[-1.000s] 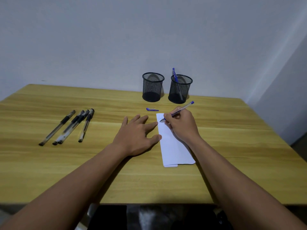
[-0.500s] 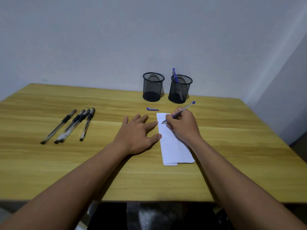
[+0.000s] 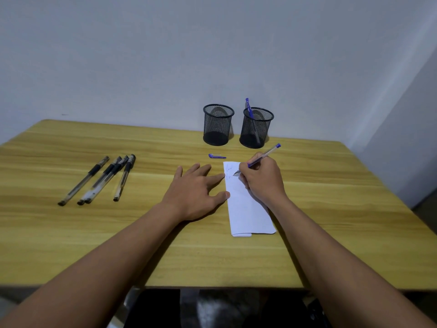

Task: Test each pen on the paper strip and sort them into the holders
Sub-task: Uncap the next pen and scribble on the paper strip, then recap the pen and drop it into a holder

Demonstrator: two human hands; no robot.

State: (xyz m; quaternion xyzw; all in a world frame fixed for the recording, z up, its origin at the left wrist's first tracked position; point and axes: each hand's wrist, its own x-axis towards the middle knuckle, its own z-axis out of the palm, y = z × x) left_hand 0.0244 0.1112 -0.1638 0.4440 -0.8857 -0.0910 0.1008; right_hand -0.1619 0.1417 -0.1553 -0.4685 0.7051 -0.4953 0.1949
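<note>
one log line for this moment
phase: pen test | right hand: grips blue pen, tip on paper strip | left hand: flat, touching strip edge | waiting: four black pens

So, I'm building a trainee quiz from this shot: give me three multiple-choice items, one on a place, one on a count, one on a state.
1. Where is the loose blue cap? A on the paper strip; B on the floor; C on the table beyond the strip.
2. How many black pens lie at the left? A two; B four; C six.
3. The right hand: A grips a blue pen; B lies flat; C is out of view.
Key: C, cap lies on bare wood; B, four barrels side by side; A, it curls round the barrel.
</note>
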